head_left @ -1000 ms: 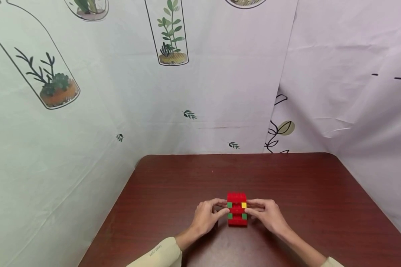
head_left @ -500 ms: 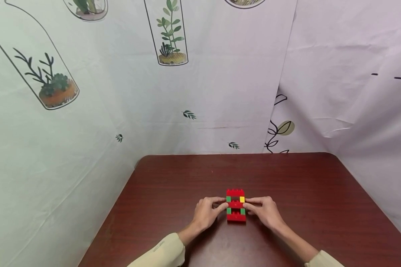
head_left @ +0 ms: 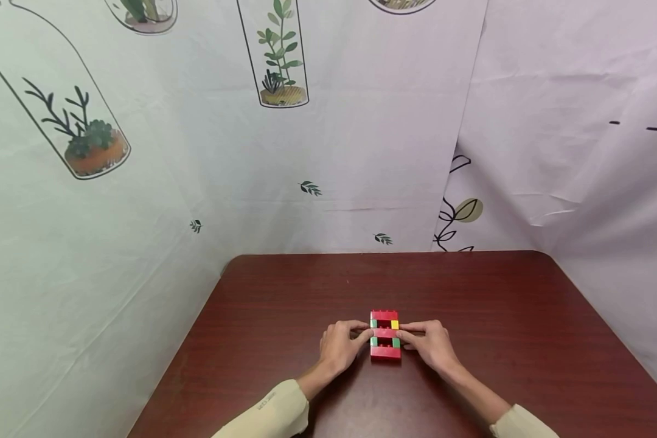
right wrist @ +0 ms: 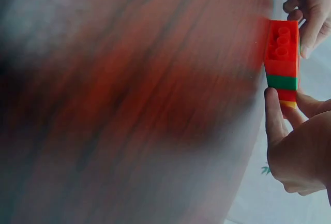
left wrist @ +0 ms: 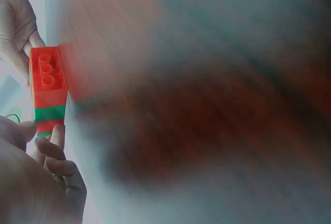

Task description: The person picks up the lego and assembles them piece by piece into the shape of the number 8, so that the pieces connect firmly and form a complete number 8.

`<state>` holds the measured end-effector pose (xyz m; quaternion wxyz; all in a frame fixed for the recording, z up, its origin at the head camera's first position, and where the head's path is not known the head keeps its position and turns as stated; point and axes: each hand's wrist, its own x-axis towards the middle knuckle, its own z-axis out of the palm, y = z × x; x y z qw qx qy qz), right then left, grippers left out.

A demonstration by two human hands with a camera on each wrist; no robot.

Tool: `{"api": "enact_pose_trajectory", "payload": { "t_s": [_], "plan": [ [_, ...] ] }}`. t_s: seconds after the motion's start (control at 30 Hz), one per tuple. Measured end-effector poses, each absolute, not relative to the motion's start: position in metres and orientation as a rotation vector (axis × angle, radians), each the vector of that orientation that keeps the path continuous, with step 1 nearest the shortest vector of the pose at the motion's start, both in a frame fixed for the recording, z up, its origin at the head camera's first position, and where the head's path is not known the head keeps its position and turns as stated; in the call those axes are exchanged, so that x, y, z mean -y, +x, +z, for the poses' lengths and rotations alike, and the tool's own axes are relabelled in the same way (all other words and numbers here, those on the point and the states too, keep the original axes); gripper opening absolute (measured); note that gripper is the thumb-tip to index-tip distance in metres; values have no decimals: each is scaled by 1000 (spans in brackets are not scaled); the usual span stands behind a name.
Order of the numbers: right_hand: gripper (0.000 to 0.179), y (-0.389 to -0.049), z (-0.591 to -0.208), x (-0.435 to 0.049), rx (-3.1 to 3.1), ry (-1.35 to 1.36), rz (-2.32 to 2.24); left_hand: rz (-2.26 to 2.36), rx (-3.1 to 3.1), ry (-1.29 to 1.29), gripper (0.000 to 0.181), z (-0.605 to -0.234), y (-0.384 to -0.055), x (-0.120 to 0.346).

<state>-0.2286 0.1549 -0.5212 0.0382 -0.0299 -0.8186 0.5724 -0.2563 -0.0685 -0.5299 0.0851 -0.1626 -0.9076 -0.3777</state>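
Note:
A ladder-like stack of toy building bricks [head_left: 385,333] lies at the near middle of the table, its studs pointing away from me. Three red bricks run crosswise, with small green ones between them and one yellow at the upper right. My left hand [head_left: 337,348] pinches the left side of the stack, thumb on the middle red brick. On the right side, my right hand [head_left: 434,348] pinches it the same way. The left wrist view shows the hollow end of a red brick [left wrist: 49,71] with round tubes inside, close to the tabletop; the right wrist view shows this too.
The dark red-brown table [head_left: 306,286] has rounded far corners. Behind and beside it hang pale wall cloths [head_left: 361,152] printed with plants in bottles. Cream sleeves [head_left: 276,410] cover both forearms.
The brick stack has tipped back and shifted slightly away and to the left, so that the gaps between the red bricks now show. Both hands have moved along with it, keeping their hold.

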Motion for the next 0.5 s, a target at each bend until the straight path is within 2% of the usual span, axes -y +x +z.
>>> {"api": "enact_pose_trajectory", "payload": {
  "t_s": [0.5],
  "plan": [
    [12,-235,-525,-151,2506,-95,1700,-1102,2727,-458,19,-532,-259,67]
  ]
}}
